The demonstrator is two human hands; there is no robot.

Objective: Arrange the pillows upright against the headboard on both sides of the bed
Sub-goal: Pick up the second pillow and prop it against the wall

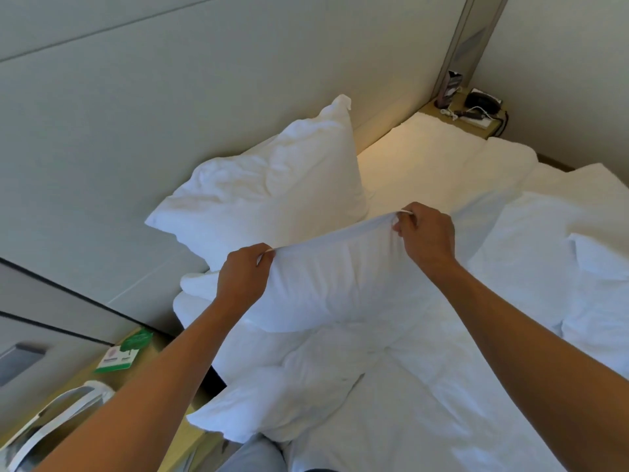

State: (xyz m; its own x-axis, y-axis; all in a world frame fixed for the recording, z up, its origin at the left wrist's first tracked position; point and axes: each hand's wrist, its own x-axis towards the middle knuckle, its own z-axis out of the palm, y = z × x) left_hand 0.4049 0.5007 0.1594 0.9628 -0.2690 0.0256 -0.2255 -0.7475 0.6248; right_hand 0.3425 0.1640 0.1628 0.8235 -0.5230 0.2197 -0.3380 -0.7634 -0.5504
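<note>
1. Head view: the left hand (242,279) and right hand (427,233) each pinch the top edge of 1 white pillow (340,281), holding it above the bed (425,386).
2. A second pillow (272,189) leans upright against the headboard (204,107), just behind the held pillow.
3. A green card (127,350) lies on the bedside table (160,338).

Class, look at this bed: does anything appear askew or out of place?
Yes. The pillow against the headboard leans tilted, the far side's headboard spot is bare, and the duvet lies rumpled. Both hands, left and right, pinch another pillow.
</note>
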